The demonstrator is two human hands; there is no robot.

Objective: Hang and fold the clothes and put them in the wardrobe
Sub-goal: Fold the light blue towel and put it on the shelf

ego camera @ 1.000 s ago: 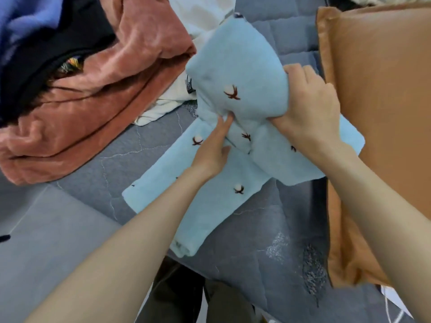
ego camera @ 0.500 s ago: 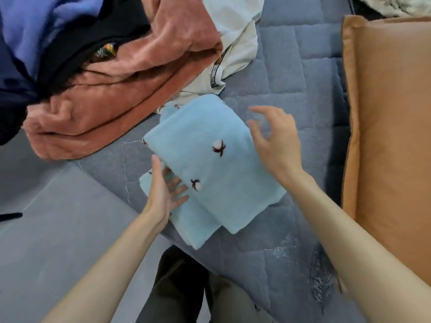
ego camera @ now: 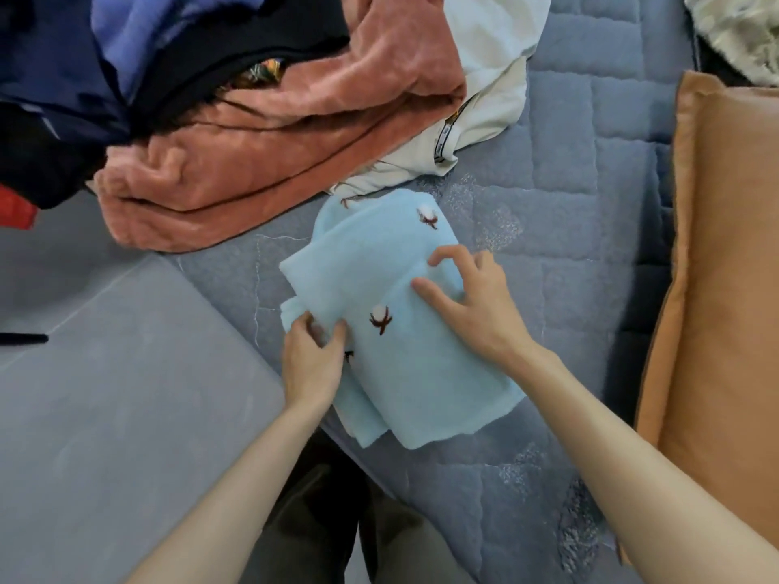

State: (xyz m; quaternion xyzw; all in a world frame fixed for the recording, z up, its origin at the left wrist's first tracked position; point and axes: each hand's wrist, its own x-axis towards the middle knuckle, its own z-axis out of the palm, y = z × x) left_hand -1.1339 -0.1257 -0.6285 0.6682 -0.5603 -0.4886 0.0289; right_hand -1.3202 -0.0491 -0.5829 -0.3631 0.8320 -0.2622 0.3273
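**Head view, read left to right.** Pale grey floor (ego camera: 105,415) borders the bed at lower left.

**Upper left:** a heap of unfolded clothes. A periwinkle-blue fleece garment (ego camera: 139,40) and a black garment (ego camera: 236,40) lie on a salmon-pink plush garment (ego camera: 274,162).

**Centre:** the light-blue fleece garment with embroidered cotton-boll motifs (ego camera: 413,373) is the item in hand. It lies folded into a compact packet on the grey-blue quilted bed cover (ego camera: 590,183), just beside the heap.
- The left hand (ego camera: 312,364) grips the packet's left edge, thumb and fingers (ego camera: 300,326) pinching the stacked layers.
- The right hand (ego camera: 480,305) rests on the top layer with its fingers relaxed and spread, gripping nothing. The index fingertip presses near the fold line.

**Judged step:** squaring the final fold. To do it well, the left pinch should hold all layers flush while the right palm smooths outward from the crease. This aligns the uneven lower edges before the packet is lifted for the wardrobe, which is not in view.

**Behind the packet:** a cream-white garment (ego camera: 489,90) carries a woven strip label (ego camera: 444,134) with dark marks, seemingly lettering but too small to read.

**Far right:** a tan-orange pillow (ego camera: 725,288). No other writing is visible.
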